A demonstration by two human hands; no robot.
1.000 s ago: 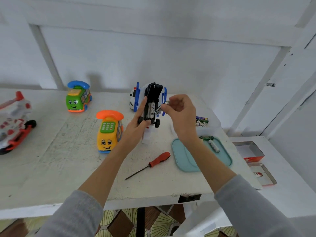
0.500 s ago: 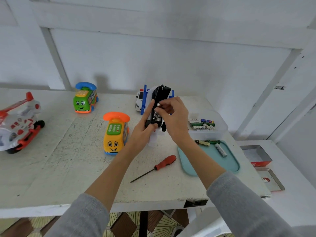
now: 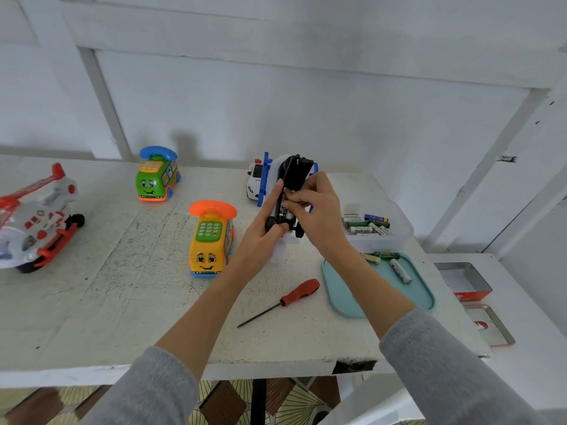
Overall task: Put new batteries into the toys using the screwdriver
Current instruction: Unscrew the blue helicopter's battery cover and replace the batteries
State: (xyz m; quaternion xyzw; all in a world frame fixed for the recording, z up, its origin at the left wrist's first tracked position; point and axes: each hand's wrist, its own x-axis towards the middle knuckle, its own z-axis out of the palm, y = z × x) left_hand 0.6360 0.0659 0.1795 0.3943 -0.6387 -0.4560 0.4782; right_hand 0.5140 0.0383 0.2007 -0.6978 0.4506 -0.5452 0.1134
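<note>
Biggest risk here is the battery going in crooked or backwards, since the toy car (image 3: 291, 191) is held up in the air above the middle of the counter (image 3: 107, 302), near its back edge, and could twist under the push. The left hand (image 3: 264, 237) grips the car's lower end with the underside facing the person, while the right hand (image 3: 316, 210) pinches a battery at the open compartment. The screwdriver (image 3: 280, 302) lies loose near the front edge, below both hands.

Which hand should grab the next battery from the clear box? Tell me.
Right. The right hand is beside the clear box of batteries, its fingertips only at the compartment. The left hand grips the upturned toy and should keep steadying it.
</note>
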